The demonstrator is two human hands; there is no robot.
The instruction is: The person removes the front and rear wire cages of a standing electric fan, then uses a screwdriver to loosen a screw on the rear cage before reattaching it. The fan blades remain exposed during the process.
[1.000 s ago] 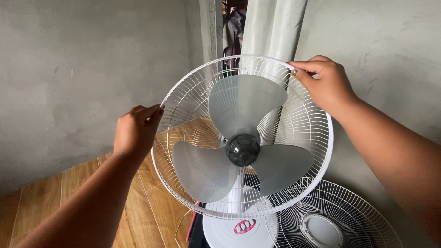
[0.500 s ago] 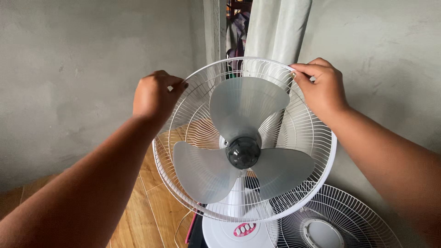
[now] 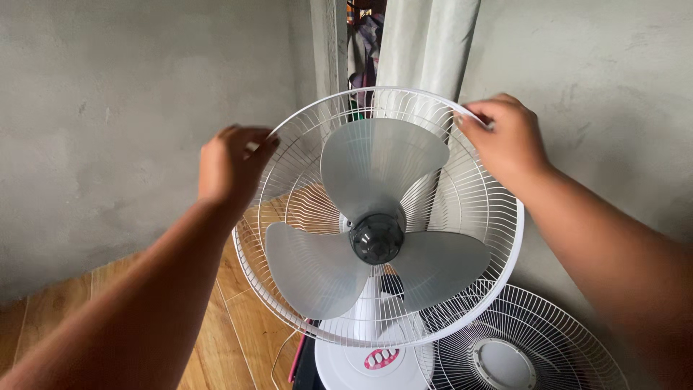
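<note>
We hold the white rear fan guard [image 3: 462, 209] upright before us, its rim between our hands: our left hand [image 3: 229, 167] has its grip pinched on the upper-left rim, our right hand [image 3: 505, 137] has its grip clamped on the upper-right, equally near. The grey blades [image 3: 375, 217] sit inside it.

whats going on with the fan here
A person has both hands on a white stand fan whose front cover is off. The left hand and the right hand grip the upper rim of the rear wire guard, one on each side. The three grey blades are exposed, with the dark hub in the middle. The detached front grille rests low beside the fan's base, near the grey wall. A wooden floor shows below.
</note>
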